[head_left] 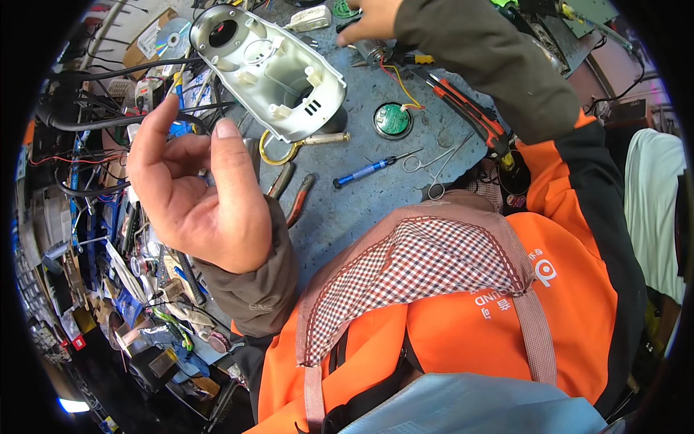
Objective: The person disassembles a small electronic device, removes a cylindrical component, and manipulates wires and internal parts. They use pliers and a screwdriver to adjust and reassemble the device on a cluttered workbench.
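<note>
My left hand (206,192) is raised over the left side of the bench, fingers loosely curled and thumb apart, with nothing in it. Just beyond it lies a white plastic housing (278,87), hollow side up, with screw posts and a round opening. At the far edge of the view my right hand (376,20) has its fingers apart, close to a small metal cylinder (370,49); its upper part is cut off. Red and yellow wires (399,79) run from near the cylinder to a round green circuit board (392,120) in a dark ring.
On the blue-grey bench (325,210) lie a blue screwdriver (370,171), metal forceps (437,172), a red-and-black utility knife (470,112), a yellow-rimmed magnifying glass (277,149) and red-handled pliers (300,200). Cluttered tools, cables and parts (144,275) fill the left side.
</note>
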Motion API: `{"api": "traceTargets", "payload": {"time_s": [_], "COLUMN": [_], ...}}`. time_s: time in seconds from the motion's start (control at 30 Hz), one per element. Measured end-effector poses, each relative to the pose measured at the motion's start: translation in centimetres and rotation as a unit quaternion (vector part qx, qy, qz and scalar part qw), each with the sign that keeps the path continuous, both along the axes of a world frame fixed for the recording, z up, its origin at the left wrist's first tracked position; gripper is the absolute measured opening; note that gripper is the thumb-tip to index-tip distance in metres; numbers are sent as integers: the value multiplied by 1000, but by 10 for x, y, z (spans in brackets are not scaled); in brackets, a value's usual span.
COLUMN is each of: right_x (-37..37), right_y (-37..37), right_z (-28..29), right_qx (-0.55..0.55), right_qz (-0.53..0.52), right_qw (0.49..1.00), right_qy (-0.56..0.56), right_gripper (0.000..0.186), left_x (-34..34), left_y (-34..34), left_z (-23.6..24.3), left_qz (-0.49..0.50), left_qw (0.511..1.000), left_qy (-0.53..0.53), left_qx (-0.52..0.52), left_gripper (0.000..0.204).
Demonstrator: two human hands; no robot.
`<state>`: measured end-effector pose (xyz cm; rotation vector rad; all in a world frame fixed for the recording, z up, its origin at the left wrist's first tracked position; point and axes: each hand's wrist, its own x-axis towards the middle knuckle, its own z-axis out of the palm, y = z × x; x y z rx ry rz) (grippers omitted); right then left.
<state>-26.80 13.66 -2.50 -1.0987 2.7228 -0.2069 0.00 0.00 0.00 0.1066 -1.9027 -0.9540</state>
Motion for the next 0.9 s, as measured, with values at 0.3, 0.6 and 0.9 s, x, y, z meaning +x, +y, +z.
{"api": "traceTargets", "payload": {"time_s": [0.3, 0.6, 0.9], "right_x": [-1, 21, 41], "right_y": [25, 63, 72], "right_z": [2, 71, 99], "right_qx": [-197, -595, -624], "right_qz": [-84, 66, 245], "right_qw": [934, 753, 692], "right_qy": [-286, -271, -268], "right_gripper": [39, 29, 30], "left_x": [-9, -18, -16], "left_y": [-12, -20, -23], "left_z": [-4, 18, 12], "left_qz": [-46, -89, -94], "left_qw": [994, 993, 989], "left_qy": [-78, 2, -14], "left_qx": [56, 77, 114], "left_gripper": [46, 40, 36]}}
